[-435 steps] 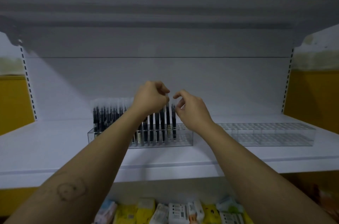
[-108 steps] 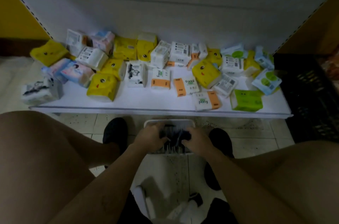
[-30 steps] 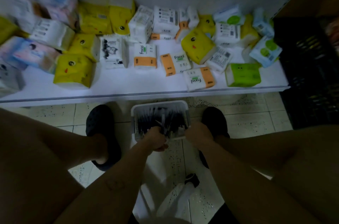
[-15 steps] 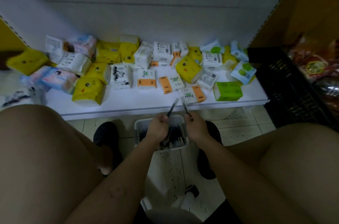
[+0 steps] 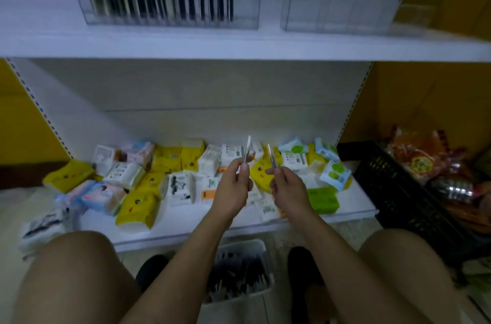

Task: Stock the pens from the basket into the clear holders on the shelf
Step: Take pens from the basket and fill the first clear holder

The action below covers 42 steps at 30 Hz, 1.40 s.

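1. My left hand is closed around one thin pen, which sticks up past the fingertips, blurred and pale along its shaft.
2. My right hand is closed the same way on a second thin pen, tilted slightly toward the left one; the two pens stand near each other but apart.
3. Below both hands, between my forearms and my two dark shoes, the white plastic basket sits on the tiled floor with a jumble of dark pens lying loose inside it.
4. High above the hands, on the white upper shelf, the clear plastic holder full of dark upright pens stands above and to the left of my left hand.
5. Above and to the right of my right hand, a second clear plastic holder stands beside the first; I see no pens in it, though it is blurred.
6. Just behind the hands, the white lower shelf carries scattered yellow, white, green and pastel tissue packs.
7. Far to the right of my right hand a black slatted plastic crate stands on the floor, with red and orange snack bags in it.
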Each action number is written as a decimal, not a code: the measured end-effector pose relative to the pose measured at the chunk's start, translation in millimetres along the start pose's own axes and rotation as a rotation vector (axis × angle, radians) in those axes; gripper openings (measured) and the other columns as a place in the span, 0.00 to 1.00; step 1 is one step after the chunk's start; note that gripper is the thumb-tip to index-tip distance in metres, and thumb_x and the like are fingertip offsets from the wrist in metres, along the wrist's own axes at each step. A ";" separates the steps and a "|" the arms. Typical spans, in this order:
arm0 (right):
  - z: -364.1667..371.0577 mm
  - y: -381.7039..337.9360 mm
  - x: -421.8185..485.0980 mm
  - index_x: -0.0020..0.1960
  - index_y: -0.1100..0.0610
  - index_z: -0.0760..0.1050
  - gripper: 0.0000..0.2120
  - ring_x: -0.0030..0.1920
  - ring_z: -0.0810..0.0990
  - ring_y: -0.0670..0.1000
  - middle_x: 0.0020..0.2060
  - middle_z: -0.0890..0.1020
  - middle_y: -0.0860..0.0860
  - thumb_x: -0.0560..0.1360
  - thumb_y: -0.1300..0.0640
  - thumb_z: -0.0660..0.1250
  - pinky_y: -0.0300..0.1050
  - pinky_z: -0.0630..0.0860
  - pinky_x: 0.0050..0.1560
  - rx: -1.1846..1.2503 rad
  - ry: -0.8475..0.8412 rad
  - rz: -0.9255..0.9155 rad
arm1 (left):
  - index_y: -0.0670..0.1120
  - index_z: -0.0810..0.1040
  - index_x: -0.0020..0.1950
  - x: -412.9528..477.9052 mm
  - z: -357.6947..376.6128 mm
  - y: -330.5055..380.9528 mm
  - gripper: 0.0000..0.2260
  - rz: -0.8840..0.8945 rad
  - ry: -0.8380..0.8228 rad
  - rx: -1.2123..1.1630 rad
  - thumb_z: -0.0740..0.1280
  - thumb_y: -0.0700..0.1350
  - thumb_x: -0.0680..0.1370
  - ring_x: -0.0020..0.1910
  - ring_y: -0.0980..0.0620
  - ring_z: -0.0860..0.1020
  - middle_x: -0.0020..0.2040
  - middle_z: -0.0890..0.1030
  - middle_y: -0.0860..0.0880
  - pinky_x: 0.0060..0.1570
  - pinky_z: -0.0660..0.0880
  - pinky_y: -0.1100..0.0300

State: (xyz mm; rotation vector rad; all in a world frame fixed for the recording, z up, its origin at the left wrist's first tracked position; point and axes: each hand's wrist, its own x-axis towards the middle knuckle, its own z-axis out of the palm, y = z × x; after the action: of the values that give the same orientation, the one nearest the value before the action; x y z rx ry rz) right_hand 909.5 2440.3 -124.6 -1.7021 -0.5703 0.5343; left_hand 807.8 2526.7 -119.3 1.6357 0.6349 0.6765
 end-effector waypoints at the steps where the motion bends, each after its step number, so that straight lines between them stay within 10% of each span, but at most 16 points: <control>1: -1.8 -11.0 0.7 0.46 0.50 0.76 0.13 0.31 0.71 0.46 0.34 0.74 0.49 0.84 0.55 0.55 0.39 0.65 0.31 0.035 -0.003 -0.032 | 0.53 0.72 0.60 4.5 -0.1 9.7 0.11 0.054 0.007 0.015 0.52 0.52 0.84 0.24 0.58 0.62 0.27 0.68 0.54 0.27 0.61 0.61; 7: -12.5 -95.5 1.9 0.53 0.59 0.74 0.07 0.31 0.76 0.47 0.38 0.78 0.53 0.82 0.65 0.57 0.38 0.73 0.30 0.190 -0.042 -0.232 | 0.49 0.71 0.51 28.6 -5.4 91.5 0.08 0.166 0.031 -0.009 0.54 0.40 0.84 0.31 0.56 0.72 0.42 0.78 0.52 0.33 0.71 0.60; 13: -22.8 -163.9 13.8 0.50 0.49 0.74 0.08 0.29 0.68 0.46 0.34 0.75 0.48 0.83 0.55 0.57 0.45 0.65 0.34 0.105 0.028 -0.415 | 0.49 0.72 0.65 49.6 -18.9 158.7 0.12 0.345 0.103 0.012 0.54 0.46 0.84 0.31 0.60 0.70 0.40 0.77 0.49 0.36 0.67 0.62; 21: -27.8 -235.4 26.6 0.46 0.51 0.79 0.10 0.34 0.75 0.48 0.35 0.78 0.50 0.82 0.56 0.60 0.41 0.74 0.36 0.162 0.048 -0.512 | 0.51 0.78 0.51 68.3 -28.3 229.8 0.08 0.433 0.213 0.064 0.60 0.48 0.83 0.31 0.58 0.74 0.38 0.79 0.49 0.35 0.75 0.54; 27: -35.6 -279.7 55.0 0.42 0.49 0.79 0.06 0.35 0.74 0.42 0.33 0.79 0.42 0.77 0.52 0.68 0.35 0.69 0.37 -0.012 0.199 -0.692 | 0.44 0.73 0.62 94.2 -42.4 276.2 0.09 0.476 0.170 -0.071 0.57 0.39 0.83 0.40 0.54 0.79 0.46 0.78 0.47 0.41 0.80 0.59; 32: -38.3 -313.3 81.6 0.51 0.53 0.79 0.04 0.43 0.79 0.45 0.40 0.80 0.44 0.77 0.56 0.69 0.42 0.76 0.47 -0.002 0.163 -0.685 | 0.47 0.68 0.68 122.3 -57.6 310.5 0.13 0.525 0.161 -0.063 0.58 0.40 0.83 0.46 0.51 0.83 0.53 0.76 0.46 0.44 0.81 0.58; 37: -40.0 -343.8 108.6 0.73 0.46 0.65 0.28 0.40 0.77 0.43 0.42 0.77 0.46 0.76 0.59 0.69 0.28 0.73 0.41 -0.083 0.183 -0.779 | 0.56 0.69 0.68 150.4 -68.6 337.2 0.17 0.634 0.136 0.028 0.57 0.40 0.83 0.52 0.54 0.81 0.53 0.77 0.47 0.51 0.80 0.58; 42: -39.2 -366.5 137.1 0.69 0.49 0.70 0.23 0.33 0.73 0.39 0.38 0.74 0.47 0.77 0.60 0.69 0.25 0.72 0.37 -0.117 0.175 -0.897 | 0.53 0.74 0.60 177.5 -74.0 358.4 0.10 0.693 0.163 0.077 0.62 0.41 0.81 0.49 0.52 0.81 0.48 0.82 0.47 0.52 0.80 0.51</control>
State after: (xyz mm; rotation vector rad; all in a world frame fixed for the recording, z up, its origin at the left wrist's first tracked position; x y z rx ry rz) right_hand 1008.4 2562.3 236.0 -1.3907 -1.1536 -0.2914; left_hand 889.5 2649.2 259.8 1.8910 0.1891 1.3065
